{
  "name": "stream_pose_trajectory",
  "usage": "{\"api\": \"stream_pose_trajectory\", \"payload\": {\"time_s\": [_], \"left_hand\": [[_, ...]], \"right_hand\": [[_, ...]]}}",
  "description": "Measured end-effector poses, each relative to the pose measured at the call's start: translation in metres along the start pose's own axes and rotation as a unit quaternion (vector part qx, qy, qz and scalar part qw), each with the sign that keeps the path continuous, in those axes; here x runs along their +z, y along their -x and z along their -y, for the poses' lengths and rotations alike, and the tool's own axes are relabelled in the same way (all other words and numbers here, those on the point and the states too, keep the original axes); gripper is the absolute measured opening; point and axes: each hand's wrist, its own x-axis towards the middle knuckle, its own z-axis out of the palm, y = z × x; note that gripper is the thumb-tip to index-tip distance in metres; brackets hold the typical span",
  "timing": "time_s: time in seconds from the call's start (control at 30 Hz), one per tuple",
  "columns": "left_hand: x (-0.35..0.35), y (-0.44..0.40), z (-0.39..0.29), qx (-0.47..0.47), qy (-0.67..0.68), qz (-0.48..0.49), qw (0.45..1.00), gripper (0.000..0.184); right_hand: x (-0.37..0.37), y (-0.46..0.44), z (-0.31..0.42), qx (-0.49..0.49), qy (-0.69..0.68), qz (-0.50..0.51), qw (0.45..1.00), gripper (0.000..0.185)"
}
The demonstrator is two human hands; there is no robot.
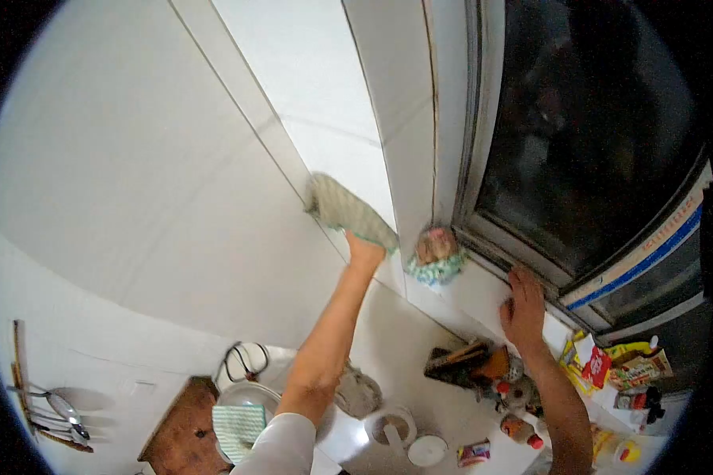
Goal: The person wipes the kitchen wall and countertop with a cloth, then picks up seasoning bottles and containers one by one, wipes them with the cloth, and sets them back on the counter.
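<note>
A greenish-grey striped cloth (348,212) lies flat against the white tiled wall (325,87) near its corner. My left hand (364,247) is on that cloth, its fingers hidden beneath or behind it. Over on the right, my right hand (524,305) rests at the window ledge beside the lower window frame (523,265), fingers close together with nothing visible in them. Between the two hands, a round container in a green-and-white wrapping (436,255) sits in the corner of the ledge.
Below are a brown board (184,431), a striped cloth (239,432) on a pot, a white lid (428,450), a red-capped bottle (520,431) and food packets (642,368). Utensils (65,412) hang at the lower left. The dark window (594,142) fills the upper right.
</note>
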Motion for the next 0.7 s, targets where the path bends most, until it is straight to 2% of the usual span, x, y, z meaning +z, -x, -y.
{"api": "stream_pose_trajectory", "payload": {"time_s": [0.07,0.1,0.2,0.3,0.33,0.37,0.4,0.47,0.57,0.63,0.7], "left_hand": [[-0.021,-0.099,0.011,0.007,0.107,-0.023,0.994,0.025],[-0.044,-0.156,0.006,0.033,0.111,-0.049,0.992,0.027],[-0.133,-0.355,-0.048,0.113,-0.011,-0.085,0.99,0.035],[-0.202,-0.522,-0.085,0.132,-0.254,0.047,0.957,0.046],[-0.21,-0.494,-0.135,-0.024,0.12,-0.056,0.991,0.051],[-0.196,-0.53,-0.111,0.317,0.001,-0.3,0.9,0.056],[-0.176,-0.536,-0.071,0.27,-0.074,-0.21,0.937,0.049],[-0.156,-0.436,-0.069,0.213,-0.126,-0.154,0.956,0.042],[-0.078,-0.221,-0.03,0.148,-0.106,-0.064,0.981,0.04],[-0.029,-0.073,-0.006,0.077,-0.079,0.075,0.991,0.044],[-0.016,0.005,0.002,0.05,-0.062,0.206,0.975,0.051]], "right_hand": [[0.001,0.003,-0.008,0.0,-0.007,-0.016,1.0,0.052],[0.003,0.002,-0.007,-0.002,-0.011,-0.021,1.0,0.052],[0.004,0.002,-0.011,-0.008,0.004,-0.014,1.0,0.053],[0.009,0.009,-0.015,-0.007,0.005,-0.003,1.0,0.063],[0.01,0.008,-0.016,-0.003,0.007,-0.006,1.0,0.062],[0.012,0.009,-0.017,0.002,0.006,-0.011,1.0,0.062],[0.016,0.012,-0.016,0.01,0.003,-0.011,1.0,0.062],[0.013,0.01,-0.014,-0.003,0.001,-0.009,1.0,0.061],[0.009,0.006,-0.012,-0.012,0.005,-0.012,1.0,0.059],[0.01,0.004,-0.009,-0.006,0.005,-0.012,1.0,0.058],[0.009,0.004,-0.01,0.002,0.008,-0.009,1.0,0.058]]}}
